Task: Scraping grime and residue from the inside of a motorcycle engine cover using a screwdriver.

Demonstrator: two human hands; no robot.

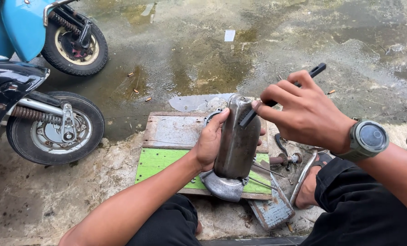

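The left hand (211, 143) reaches in from the lower left, forearm slanting up, and wraps around the side of a grey metal casing (236, 145) that stands upright on a green and bare wooden board (167, 146). The right hand (303, 111), wrist bent and wearing a watch (366, 138), comes from the right with fingers closed on a black tool (281, 94), whose tip rests against the casing's upper part. Two scooter wheels (55, 127) stand at the left on wet concrete.
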